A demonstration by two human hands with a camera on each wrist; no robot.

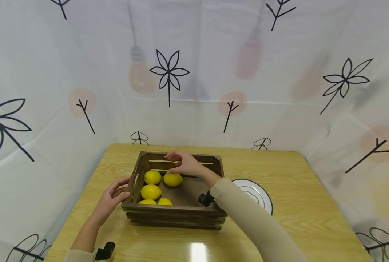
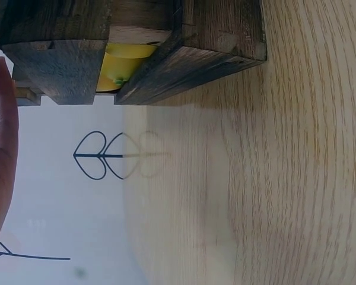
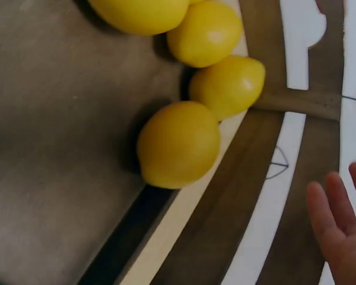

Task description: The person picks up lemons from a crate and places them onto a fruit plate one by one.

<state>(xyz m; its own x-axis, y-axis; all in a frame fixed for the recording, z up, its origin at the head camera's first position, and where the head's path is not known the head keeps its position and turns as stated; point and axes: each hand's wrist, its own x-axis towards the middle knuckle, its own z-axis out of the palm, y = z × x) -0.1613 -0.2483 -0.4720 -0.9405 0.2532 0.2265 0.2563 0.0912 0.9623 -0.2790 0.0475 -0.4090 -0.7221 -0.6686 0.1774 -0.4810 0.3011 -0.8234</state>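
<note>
A dark wooden crate (image 1: 176,213) stands on the table and holds several yellow lemons. My right hand (image 1: 174,164) hovers over the crate's far side, just above the far-right lemon (image 1: 173,179), with loosely bent fingers that hold nothing. In the right wrist view that lemon (image 3: 178,144) lies by the slatted wall, and my fingertips (image 3: 335,228) are apart from it. My left hand (image 1: 123,187) is open beside the crate's left end, its fingers at or almost on the wood. The left wrist view shows the crate (image 2: 184,53), a lemon (image 2: 120,65) through a slot, and a straight finger (image 2: 1,148).
A white plate (image 1: 265,198) with a dark rim lies on the light wooden table (image 1: 296,218) right of the crate, partly hidden by my right sleeve. A patterned white cloth (image 1: 194,72) closes off the back and both sides of the table.
</note>
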